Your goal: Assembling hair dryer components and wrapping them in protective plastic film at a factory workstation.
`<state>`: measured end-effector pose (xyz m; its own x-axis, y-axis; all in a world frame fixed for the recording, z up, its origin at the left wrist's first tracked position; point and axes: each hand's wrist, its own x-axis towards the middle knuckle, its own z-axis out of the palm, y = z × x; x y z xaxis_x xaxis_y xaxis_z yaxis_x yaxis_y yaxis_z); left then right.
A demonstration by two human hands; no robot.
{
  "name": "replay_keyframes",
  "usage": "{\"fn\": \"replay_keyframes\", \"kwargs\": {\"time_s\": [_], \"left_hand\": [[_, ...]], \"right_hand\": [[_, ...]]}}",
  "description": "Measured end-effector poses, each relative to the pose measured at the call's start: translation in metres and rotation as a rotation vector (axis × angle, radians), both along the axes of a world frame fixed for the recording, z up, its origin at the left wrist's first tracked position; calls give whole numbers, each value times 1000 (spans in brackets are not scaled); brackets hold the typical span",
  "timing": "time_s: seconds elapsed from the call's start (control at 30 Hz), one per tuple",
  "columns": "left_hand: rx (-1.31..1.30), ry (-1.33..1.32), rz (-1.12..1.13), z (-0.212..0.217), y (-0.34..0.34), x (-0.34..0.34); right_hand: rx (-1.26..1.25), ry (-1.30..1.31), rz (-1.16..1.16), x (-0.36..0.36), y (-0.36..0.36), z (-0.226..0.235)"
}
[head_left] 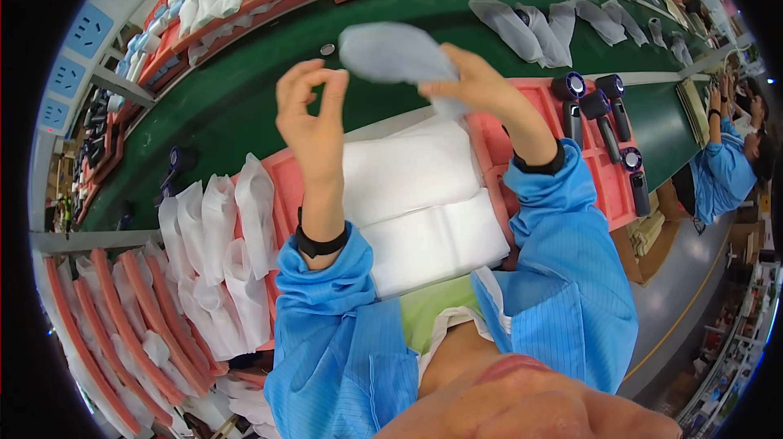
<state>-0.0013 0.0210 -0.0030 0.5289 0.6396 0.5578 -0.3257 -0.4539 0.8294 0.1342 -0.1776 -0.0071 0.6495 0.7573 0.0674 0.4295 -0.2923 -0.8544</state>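
My right hand (481, 90) grips a whitish, see-through packing sleeve (393, 51), blurred by motion; whether anything is inside cannot be told. Left of it, my left hand (314, 109) is raised with its fingers curled and thumb and fingertip pinched together, nothing visible in them. Its fingertips are close to the sleeve's left end but apart from it. Below both hands, two stacks of flat white packing sleeves (420, 231) lie in front of my body.
Dark handheld fans (603, 117) rest in a pink foam tray (548, 101) on the right. Several wrapped items (220, 227) fill a left tray. More wrapped items (530, 27) lie across the green bench (269, 97). A person (726, 166) in blue works far right.
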Motion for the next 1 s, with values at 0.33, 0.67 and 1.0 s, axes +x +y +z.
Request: {"fn": "replay_keyframes", "kwargs": {"time_s": [0.33,0.67,1.0], "left_hand": [[547,659,-675,-58,-62,-1],[525,347,-398,-15,-38,-11],[578,902,756,41,208,6]], "right_hand": [[-658,-861,-627,86,-16,-75],[-198,-879,-386,94,-22,-87],[-34,-847,-381,81,-16,-61]]}}
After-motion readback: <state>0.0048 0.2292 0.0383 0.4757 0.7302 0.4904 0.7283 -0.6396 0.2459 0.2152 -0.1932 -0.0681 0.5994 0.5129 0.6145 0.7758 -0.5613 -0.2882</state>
